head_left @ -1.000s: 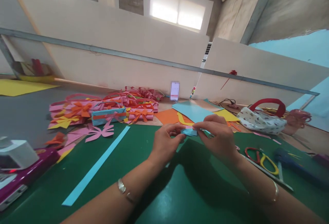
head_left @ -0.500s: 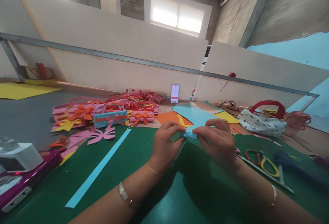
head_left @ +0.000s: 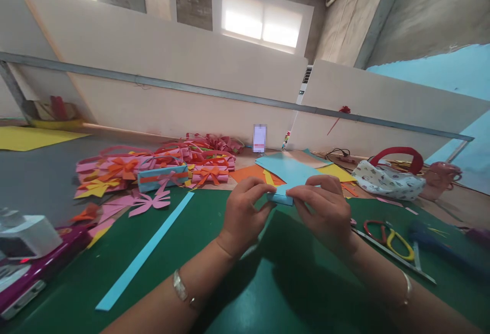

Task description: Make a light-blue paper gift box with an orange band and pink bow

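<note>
Between my two hands is a small folded piece of blue paper, held a little above the green mat. The fingers of my left hand pinch its left end. At its right end, my right hand grips it between thumb and fingers. A long blue paper strip lies slantwise on the mat, left of my left arm. Behind my hands, sheets of blue paper overlap orange and yellow paper.
Pink paper bags with bows are heaped at the back left. Scissors and a metal ruler lie at the right. A patterned cloth bag sits behind them. A purple device stands at the left edge.
The folded blue paper shows slightly more of its front face between my fingers. Both hands keep their pinch and barely move; the whole view shifts slightly.
</note>
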### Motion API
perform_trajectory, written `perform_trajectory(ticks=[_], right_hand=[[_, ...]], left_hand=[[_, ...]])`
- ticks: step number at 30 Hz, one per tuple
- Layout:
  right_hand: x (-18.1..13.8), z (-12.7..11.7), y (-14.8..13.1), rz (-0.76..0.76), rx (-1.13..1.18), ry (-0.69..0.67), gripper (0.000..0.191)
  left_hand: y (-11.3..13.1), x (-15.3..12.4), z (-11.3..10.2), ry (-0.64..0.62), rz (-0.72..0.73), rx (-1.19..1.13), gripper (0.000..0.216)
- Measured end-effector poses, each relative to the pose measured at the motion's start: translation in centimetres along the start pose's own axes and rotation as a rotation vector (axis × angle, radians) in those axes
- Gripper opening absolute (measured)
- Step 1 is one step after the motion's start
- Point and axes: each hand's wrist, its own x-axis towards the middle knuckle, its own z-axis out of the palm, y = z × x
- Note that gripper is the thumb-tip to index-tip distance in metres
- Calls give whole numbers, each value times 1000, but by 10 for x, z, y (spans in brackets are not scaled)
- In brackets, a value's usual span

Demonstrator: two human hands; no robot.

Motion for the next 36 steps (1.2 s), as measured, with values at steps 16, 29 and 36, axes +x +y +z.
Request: perform_trajectory(ticks=[16,29,36], right_hand=[[-7,11,52,1411,1078,-168,36],[4,5,12,1133,626,-247,18],[6,1,10,760,308,-191,12]], left_hand=[[11,-2,9,-472,-838,-917,34],[11,-4,9,-241,-345,-210,52],[8,-7,8,-137,-66,-121,53]])
